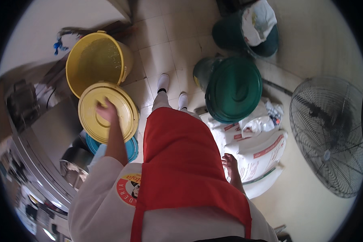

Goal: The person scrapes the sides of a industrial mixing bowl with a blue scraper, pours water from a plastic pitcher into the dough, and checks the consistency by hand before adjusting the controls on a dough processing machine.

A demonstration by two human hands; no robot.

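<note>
My left hand [108,111], slightly blurred, is over the round yellow plastic lid [127,121], with nothing seen in its grip. Whether it touches the lid, I cannot tell. Just beyond that lid stands a large yellow plastic bucket [69,71] with clear liquid, apparently water, inside. A blue lid or container [132,151] shows partly from under the yellow lid. My right hand [229,163] hangs by my red apron [181,157], fingers loosely apart and holding nothing. Close to it are white printed sacks [245,160].
A dark green bin with a green lid [234,90] stands ahead right; another green bin [224,33] with a white liner is farther off. A large wire-caged fan [326,136] is at right. A blue-handled tap [58,47] and a metal pot [75,158] are at left.
</note>
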